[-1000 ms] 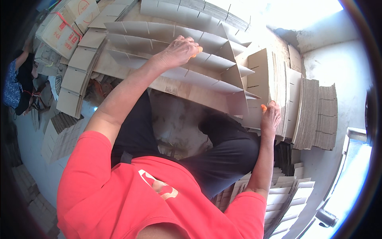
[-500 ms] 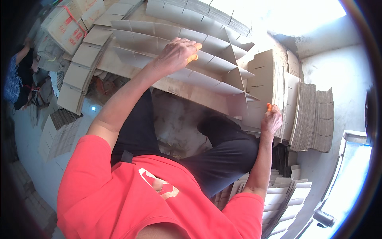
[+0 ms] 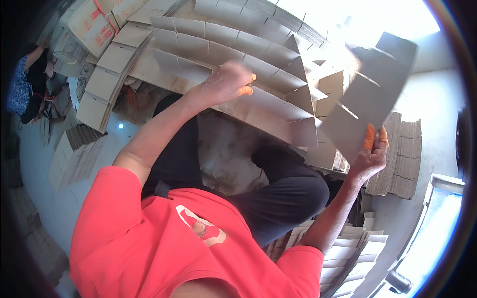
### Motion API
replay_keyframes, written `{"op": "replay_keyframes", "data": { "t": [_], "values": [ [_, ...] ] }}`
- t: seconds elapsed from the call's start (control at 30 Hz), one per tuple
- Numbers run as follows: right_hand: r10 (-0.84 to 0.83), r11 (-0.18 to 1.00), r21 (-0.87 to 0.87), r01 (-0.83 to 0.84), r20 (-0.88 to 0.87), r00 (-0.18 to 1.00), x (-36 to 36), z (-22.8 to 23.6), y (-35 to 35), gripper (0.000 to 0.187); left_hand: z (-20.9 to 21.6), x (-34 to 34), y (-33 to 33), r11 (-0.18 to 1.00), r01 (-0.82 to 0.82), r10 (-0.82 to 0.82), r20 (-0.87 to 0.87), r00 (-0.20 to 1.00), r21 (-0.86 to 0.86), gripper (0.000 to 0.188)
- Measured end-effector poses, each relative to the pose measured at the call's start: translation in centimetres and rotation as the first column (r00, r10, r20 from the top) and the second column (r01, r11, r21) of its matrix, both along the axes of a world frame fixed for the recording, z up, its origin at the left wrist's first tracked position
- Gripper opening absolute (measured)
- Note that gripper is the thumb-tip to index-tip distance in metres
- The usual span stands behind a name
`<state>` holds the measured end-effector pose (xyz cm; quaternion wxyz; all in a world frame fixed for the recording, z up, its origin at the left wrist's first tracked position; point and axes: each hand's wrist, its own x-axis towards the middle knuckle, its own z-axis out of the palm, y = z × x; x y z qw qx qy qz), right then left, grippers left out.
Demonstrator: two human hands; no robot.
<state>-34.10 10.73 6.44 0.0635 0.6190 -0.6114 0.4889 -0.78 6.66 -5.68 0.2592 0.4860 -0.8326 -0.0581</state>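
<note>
The right hand (image 3: 370, 158) is pinching a slotted sheet (image 3: 377, 97) aloft; moving it probably calls for clearing the grid (image 3: 268, 69) left of this grip. Left hand (image 3: 229, 82) is blurring, its grip unclear.

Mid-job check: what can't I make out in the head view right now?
Left hand: blurred in the head view; its own back hides whether it holds the nearest cardboard divider strip.
Cardboard stack beside the dividers: partly hidden, head view, by the slotted cardboard sheet in the right hand.
Rear cardboard stack: cut off by the head view's upper edge.
</note>
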Motion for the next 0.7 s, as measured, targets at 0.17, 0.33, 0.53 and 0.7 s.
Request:
{"op": "replay_keyframes", "data": {
  "t": [0.17,0.33,0.53,0.7],
  "values": [
    [0.192,0.950,0.262,-0.171,-0.057,0.980,4.8,0.2,0.1,0.012,-1.6,-0.4,-0.3,0.999,0.037,-0.037,-0.073,0.997,0.009,0.007],
    [0.311,0.898,0.343,-0.275,-0.052,0.949,6.6,-0.8,-0.8,0.015,-1.7,-0.6,-0.1,0.995,0.055,-0.064,-0.112,0.992,-0.079,0.003],
    [0.284,0.893,0.362,-0.268,0.008,0.959,6.9,-1.4,-2.1,0.028,-2.0,-0.4,-0.1,0.998,0.052,-0.054,-0.132,0.990,-0.022,0.007],
    [0.320,0.871,0.382,-0.310,0.038,0.947,6.6,-2.1,-2.6,0.032,-1.8,-0.5,-0.1,0.996,0.086,-0.086,-0.223,0.971,-0.011,0.014]
  ]
}}
